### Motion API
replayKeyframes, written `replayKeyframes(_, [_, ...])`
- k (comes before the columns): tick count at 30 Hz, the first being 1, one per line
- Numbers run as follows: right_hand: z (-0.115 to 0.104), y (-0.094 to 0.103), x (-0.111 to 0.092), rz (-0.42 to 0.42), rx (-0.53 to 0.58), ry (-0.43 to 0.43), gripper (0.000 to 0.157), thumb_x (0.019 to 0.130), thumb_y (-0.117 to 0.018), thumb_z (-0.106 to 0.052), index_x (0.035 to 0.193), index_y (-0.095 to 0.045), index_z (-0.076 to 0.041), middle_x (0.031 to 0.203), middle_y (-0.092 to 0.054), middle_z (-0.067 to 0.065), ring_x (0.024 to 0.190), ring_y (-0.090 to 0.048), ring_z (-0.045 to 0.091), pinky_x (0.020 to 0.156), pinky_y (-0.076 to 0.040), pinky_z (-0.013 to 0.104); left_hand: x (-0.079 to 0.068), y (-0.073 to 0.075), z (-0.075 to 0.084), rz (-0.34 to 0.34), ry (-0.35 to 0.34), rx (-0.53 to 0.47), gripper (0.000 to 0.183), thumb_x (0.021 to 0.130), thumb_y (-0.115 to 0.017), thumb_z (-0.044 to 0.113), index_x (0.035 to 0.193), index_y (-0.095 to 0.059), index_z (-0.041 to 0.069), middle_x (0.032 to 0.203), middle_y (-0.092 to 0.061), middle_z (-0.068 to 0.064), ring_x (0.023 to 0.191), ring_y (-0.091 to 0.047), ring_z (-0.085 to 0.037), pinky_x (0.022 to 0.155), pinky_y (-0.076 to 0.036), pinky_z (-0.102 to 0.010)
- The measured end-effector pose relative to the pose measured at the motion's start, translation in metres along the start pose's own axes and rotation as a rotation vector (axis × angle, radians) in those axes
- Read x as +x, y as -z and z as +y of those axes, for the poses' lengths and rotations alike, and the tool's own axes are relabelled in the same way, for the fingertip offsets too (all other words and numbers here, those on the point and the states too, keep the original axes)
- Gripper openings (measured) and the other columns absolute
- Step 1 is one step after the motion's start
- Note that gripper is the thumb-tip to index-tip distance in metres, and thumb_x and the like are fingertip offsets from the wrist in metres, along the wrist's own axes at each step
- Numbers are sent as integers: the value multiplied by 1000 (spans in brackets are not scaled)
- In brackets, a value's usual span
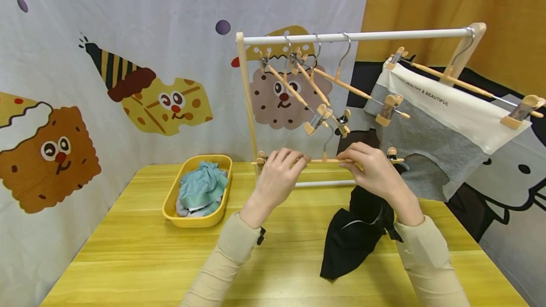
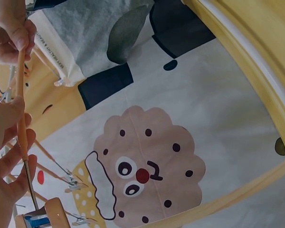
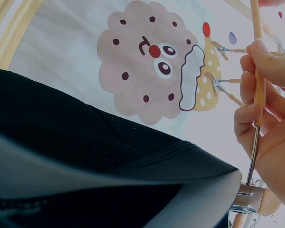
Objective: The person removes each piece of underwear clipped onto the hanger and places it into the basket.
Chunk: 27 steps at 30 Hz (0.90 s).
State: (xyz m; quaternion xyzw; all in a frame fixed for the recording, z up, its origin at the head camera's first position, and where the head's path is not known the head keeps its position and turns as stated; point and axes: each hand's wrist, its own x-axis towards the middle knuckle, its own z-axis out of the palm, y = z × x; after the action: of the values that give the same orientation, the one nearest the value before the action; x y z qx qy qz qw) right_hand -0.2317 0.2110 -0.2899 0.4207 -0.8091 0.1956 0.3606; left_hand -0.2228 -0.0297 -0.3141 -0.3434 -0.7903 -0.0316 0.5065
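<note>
Tan hanger (image 1: 324, 160), before rack (image 1: 401, 35): gripped by left hand (image 1: 279, 176) and right hand (image 1: 375, 170). Black garment (image 1: 351, 238), seemingly clipped at one end only: could slip if hanger tilts.

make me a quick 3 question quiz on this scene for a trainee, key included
1. True or false: the left hand and right hand hold the same clip hanger.
2. How many hangers hang from the white rod?
3. Where is the teal cloth?
a) on the bare tabletop
b) in the yellow basket
c) clipped to a hanger

Key: 1 true; 2 four; 3 b.
</note>
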Motion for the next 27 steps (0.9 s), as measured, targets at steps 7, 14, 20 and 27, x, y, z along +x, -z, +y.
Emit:
replayKeyframes(7, [-1, -1, -1, -10, -4, 1, 23, 69, -77, 10, 85, -70, -6, 81, -64, 3, 68, -57, 9, 61, -45, 16, -1, -1, 1, -15, 9, -37, 10, 88, -65, 17, 98, -69, 16, 95, -67, 2, 84, -61, -14, 69, -49, -25])
replayKeyframes(14, [0, -2, -1, -14, 19, 7, 24, 69, -76, 10, 85, -70, -6, 81, -64, 3, 68, -56, 8, 60, -42, 14, -1, -1, 1, -38, 31, -121, 9, 90, -63, 15, 97, -68, 12, 93, -65, 0, 83, -60, -14, 67, -48, -23])
replayKeyframes(20, [0, -1, -1, -16, 27, 8, 24, 69, -77, 10, 86, -70, -6, 82, -64, 2, 68, -55, 7, 60, -40, 13, 0, -1, 1, -19, 46, -207, 6, 90, -63, 11, 94, -67, 8, 89, -64, -2, 79, -59, -14, 68, -49, -22])
replayKeyframes(27, [0, -1, -1, -21, 27, 12, 24, 69, -77, 10, 86, -70, -5, 82, -65, 1, 69, -56, 7, 62, -43, 14, 0, -2, 3, -10, 87, -251, 5, 90, -63, 8, 91, -68, 7, 86, -64, -3, 75, -58, -14, 68, -49, -21])
